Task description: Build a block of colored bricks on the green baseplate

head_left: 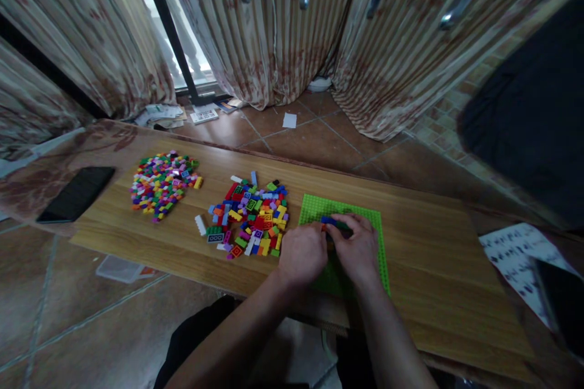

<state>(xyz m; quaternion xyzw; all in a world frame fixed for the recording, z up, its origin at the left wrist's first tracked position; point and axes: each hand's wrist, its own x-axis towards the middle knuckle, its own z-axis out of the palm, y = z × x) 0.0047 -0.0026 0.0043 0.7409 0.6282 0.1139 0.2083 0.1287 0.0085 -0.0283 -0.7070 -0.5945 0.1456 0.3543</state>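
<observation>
A green studded baseplate point(347, 206) lies on a wooden board point(433, 243). Both my hands rest over its middle, close together. My left hand point(303, 252) is curled, its fingertips at a small cluster of bricks, blue point(328, 219), orange and green, on the plate. My right hand point(358, 246) is also curled, pinching the same cluster from the right. Just left of the plate lies a pile of larger mixed-colour bricks point(250, 216). Further left sits a heap of small mixed-colour bricks point(160, 183).
A black phone point(76, 193) lies at the left on a patterned surface. A printed sheet point(520, 255) and a dark object are at the right. A clear plastic lid point(119, 268) lies on the tiled floor. Striped curtains hang behind, with papers at their foot.
</observation>
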